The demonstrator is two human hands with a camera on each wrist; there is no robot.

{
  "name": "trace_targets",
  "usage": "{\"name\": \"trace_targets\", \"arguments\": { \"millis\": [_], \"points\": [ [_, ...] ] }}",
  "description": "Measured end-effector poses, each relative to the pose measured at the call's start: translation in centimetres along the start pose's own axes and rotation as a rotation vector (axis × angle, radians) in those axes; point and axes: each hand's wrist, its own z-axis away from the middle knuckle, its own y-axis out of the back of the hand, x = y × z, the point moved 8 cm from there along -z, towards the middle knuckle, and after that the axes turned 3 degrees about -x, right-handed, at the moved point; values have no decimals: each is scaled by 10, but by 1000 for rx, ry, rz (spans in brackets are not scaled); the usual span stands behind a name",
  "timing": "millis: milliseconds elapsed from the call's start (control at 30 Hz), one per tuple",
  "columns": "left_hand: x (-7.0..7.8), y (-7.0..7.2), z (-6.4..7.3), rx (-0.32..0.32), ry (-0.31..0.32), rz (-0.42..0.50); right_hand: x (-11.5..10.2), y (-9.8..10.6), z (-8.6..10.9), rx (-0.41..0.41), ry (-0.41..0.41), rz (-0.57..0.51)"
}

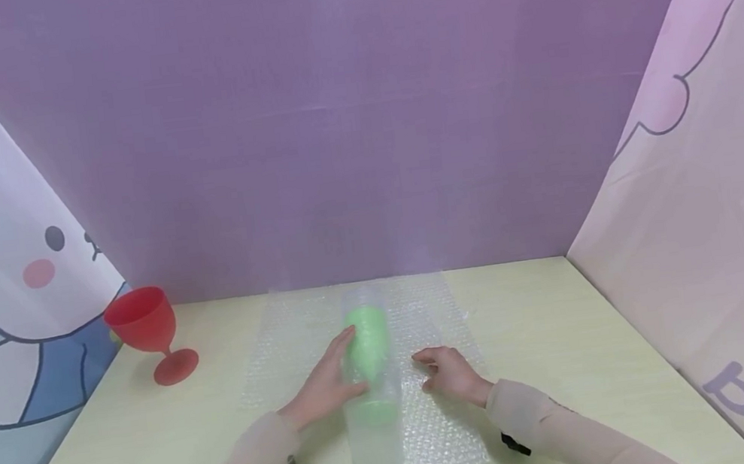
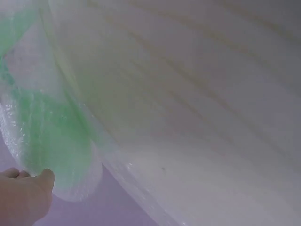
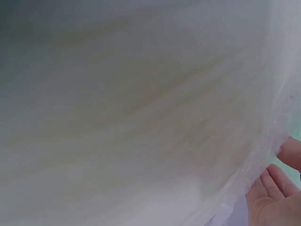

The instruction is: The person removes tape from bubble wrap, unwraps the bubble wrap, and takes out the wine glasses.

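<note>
A green goblet (image 1: 368, 337) lies on its side inside clear bubble wrap (image 1: 434, 437), bowl toward the back and foot toward the front. My left hand (image 1: 326, 388) rests against its left side, thumb and fingers spread apart on the wrapped roll. In the left wrist view, fingertips (image 2: 46, 175) meet the wrap over the green bowl (image 2: 56, 136). To the right of the roll is my right hand (image 1: 453, 374), loosely bent above the flat part of the wrap, thumb and fingers apart. Both wrist views are largely covered by blurred pale fabric.
A red goblet (image 1: 149, 323) stands upright at the left of the pale yellow table (image 1: 545, 320). Behind the table rises a purple wall (image 1: 347, 129). Printed cloth panels border the left and right sides.
</note>
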Motion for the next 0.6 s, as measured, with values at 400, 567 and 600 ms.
{"name": "trace_targets", "arguments": {
  "millis": [400, 567, 600],
  "points": [
    [-16, 11, 9, 6, 27, 31, -2, 0, 1, -1, 9, 20],
    [-22, 17, 15, 14, 34, 22, -2, -1, 2, 2, 3, 25],
    [-24, 18, 16, 12, 42, 20, -1, -1, 2, 1, 1, 26]
  ]
}}
